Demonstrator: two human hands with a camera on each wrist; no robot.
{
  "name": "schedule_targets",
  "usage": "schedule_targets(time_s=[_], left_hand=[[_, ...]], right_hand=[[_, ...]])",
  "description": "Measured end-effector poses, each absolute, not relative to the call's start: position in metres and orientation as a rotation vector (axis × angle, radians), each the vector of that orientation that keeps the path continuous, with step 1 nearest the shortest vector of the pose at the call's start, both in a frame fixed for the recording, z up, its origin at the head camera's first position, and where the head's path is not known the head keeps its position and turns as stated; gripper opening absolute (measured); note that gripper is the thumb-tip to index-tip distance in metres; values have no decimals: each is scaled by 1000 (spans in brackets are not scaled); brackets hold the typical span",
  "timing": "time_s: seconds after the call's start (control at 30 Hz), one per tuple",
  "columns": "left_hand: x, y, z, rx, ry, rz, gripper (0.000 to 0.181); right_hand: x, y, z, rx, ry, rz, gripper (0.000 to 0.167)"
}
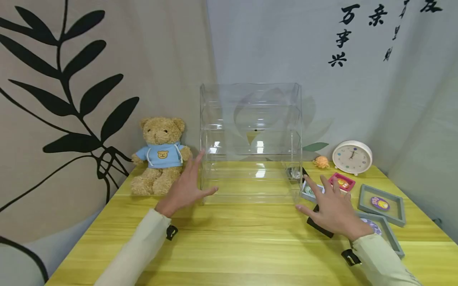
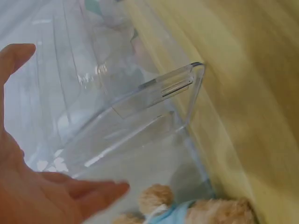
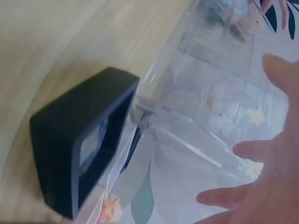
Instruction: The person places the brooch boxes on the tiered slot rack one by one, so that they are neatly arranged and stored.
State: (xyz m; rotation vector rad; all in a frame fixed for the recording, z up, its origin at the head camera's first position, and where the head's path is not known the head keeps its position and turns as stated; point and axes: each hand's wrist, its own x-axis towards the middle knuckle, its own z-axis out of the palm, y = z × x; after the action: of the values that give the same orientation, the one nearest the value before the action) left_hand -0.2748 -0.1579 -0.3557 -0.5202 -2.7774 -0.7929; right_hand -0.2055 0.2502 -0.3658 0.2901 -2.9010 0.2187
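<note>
the wood-grain table (image 1: 232,246) bore a clear acrylic tiered rack (image 1: 250,143), mid-table towards the back, probably so its tiers faced the person. a teddy bear (image 1: 162,155) in a blue hoodie sat just left of it. the left hand (image 1: 187,182) and right hand (image 1: 332,206), fingers spread and grasping nothing, flanked the rack, seemingly matching its width. rightward lay a gray frame (image 1: 400,210), perhaps for easy reach; behind it, a round clock (image 1: 352,157).

Clear plastic tiered rack (image 1: 251,145), upright on yellowish wooden table (image 1: 243,246), tier count hard to tell.
</note>
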Motion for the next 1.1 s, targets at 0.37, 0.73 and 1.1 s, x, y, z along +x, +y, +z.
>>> schedule_targets(time_s=[0.37,0.73,1.1], left_hand=[[-306,-164,-365,-660,-2680,-1235,119],[-313,-175,-378,-780,-2687,-1287,90],[-313,-181,-378,-766,-2745,-1246,92]], right_hand=[[-199,290,-358,374,-2845,304,85],[-192,346,-357,281,-2942,395,81],[-194,405,-377,365,-3011,461,51]])
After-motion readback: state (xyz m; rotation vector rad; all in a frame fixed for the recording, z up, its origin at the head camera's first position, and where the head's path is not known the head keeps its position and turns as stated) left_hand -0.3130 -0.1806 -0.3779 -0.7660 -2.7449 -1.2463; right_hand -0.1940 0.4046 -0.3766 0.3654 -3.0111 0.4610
